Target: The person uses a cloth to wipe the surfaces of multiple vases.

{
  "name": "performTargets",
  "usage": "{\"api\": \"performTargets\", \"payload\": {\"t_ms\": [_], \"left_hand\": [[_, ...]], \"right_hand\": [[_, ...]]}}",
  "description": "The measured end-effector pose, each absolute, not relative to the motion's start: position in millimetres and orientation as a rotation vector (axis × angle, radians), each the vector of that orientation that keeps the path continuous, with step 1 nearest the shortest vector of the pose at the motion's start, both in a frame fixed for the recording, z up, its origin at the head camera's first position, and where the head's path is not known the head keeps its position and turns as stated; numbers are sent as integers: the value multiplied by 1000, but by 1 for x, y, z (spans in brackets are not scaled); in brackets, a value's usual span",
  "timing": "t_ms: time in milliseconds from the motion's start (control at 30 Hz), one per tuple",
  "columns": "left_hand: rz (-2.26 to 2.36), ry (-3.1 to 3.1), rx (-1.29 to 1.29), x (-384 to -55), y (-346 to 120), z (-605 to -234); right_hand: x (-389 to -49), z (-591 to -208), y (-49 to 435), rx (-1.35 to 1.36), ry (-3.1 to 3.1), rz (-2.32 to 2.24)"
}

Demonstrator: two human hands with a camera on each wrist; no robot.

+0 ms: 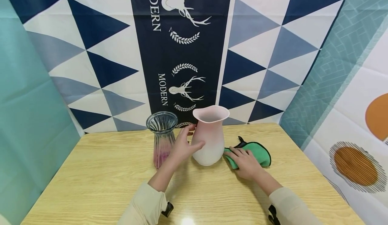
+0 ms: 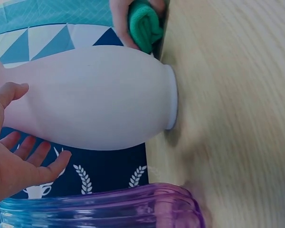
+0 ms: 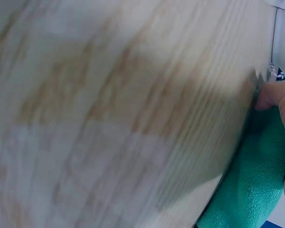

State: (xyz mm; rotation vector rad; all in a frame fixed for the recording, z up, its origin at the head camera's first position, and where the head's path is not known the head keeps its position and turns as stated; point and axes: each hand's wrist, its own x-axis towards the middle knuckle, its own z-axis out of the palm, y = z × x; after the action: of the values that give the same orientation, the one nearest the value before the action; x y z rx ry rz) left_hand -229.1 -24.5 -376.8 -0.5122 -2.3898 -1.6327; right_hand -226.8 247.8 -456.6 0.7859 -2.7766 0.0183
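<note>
A frosted pink-to-white vase (image 1: 210, 140) with a wavy rim stands upright near the back of the table. My left hand (image 1: 182, 147) is at its left side, thumb in front of the body and the other fingers toward the back; the left wrist view shows these fingers spread apart around the neck end. Left of that hand stands a ribbed clear glass vase (image 1: 162, 134), bluish at the top and purple-pink at the base. To the right, my right hand (image 1: 245, 164) grips a green cloth (image 1: 260, 152) with black edging, bunched between thumb and fingers in the left wrist view.
Both vases stand on a light wooden table (image 1: 106, 178). Behind it hangs a patterned backdrop (image 1: 103, 50) with triangles and a dark deer-head panel. Fabric walls close off the left and right sides.
</note>
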Motion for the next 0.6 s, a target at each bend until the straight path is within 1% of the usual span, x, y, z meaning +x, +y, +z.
{"api": "performTargets", "payload": {"t_ms": [267,600], "left_hand": [[-1614,-2440,-468,-218,-32,-384],[-1533,-2447,-494,-200,-49,-390]], "right_hand": [[-226,-448,246,773,-2821,98],[-226,-433,248,728,-2739,164]]}}
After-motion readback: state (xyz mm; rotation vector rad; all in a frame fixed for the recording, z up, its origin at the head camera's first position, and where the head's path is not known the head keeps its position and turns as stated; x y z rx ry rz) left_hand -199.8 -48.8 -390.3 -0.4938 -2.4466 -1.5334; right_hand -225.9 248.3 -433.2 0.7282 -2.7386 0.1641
